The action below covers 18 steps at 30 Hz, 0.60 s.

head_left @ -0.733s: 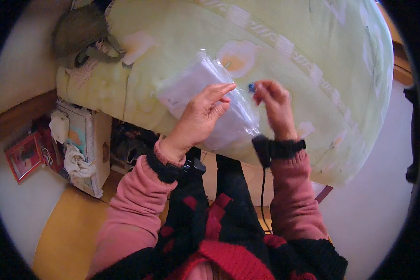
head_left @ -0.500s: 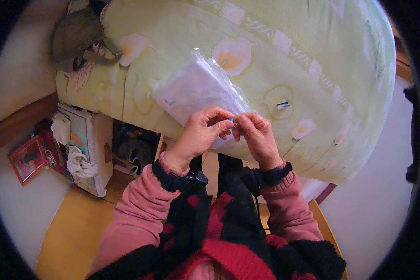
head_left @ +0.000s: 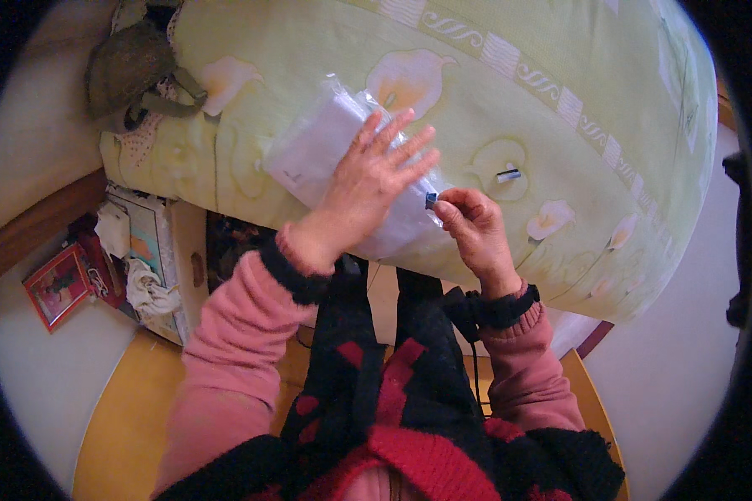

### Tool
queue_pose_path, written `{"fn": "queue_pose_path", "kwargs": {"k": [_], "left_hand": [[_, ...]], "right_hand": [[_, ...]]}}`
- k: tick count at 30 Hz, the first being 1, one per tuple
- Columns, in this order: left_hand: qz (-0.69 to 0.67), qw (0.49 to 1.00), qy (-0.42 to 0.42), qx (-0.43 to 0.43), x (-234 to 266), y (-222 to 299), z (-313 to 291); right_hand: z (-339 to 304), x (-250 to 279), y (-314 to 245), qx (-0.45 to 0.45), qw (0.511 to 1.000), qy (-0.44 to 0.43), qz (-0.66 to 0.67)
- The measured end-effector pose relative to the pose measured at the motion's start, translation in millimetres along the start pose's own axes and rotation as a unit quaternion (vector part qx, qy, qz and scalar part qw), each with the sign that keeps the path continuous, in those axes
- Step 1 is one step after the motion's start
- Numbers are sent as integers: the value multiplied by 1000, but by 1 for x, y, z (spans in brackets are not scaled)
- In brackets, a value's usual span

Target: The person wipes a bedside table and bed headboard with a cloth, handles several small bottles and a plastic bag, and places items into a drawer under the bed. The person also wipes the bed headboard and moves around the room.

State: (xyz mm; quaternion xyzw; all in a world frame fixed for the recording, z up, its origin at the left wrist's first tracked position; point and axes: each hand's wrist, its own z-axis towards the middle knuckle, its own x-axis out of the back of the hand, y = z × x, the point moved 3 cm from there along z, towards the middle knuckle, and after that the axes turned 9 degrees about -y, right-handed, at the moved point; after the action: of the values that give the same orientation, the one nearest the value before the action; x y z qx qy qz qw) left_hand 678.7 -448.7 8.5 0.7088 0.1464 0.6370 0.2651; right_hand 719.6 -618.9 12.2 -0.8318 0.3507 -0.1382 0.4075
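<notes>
The left hand point(head_left: 368, 188), formerly pinching, is now pressing flat, fingers released, on the clear bag point(head_left: 326, 150); the right hand point(head_left: 472, 225) is grasping its dark slider point(head_left: 431, 199), sealing.

Left hand point(head_left: 376, 179): flat, palm down, fingers spread. Right hand point(head_left: 468, 219): thumb and forefinger pinched together, wrist bent, forearm raised.

A pale green bedspread point(head_left: 560, 92) printed with white lilies covers the bed. At its upper left corner lies an olive bag point(head_left: 134, 63); below that corner stand a cardboard box point(head_left: 154, 250) and a red book point(head_left: 57, 285).
</notes>
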Motion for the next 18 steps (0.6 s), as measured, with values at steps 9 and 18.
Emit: {"fn": "queue_pose_path", "kwargs": {"k": [9, 18], "left_hand": [[155, 980, -126, 10, -29, -31, 16], [-15, 998, -61, -30, -21, -37, 12]], "right_hand": [[25, 4, -10, 182, 945, 95, -255], [53, -9, -13, 198, 907, 47, -370]]}}
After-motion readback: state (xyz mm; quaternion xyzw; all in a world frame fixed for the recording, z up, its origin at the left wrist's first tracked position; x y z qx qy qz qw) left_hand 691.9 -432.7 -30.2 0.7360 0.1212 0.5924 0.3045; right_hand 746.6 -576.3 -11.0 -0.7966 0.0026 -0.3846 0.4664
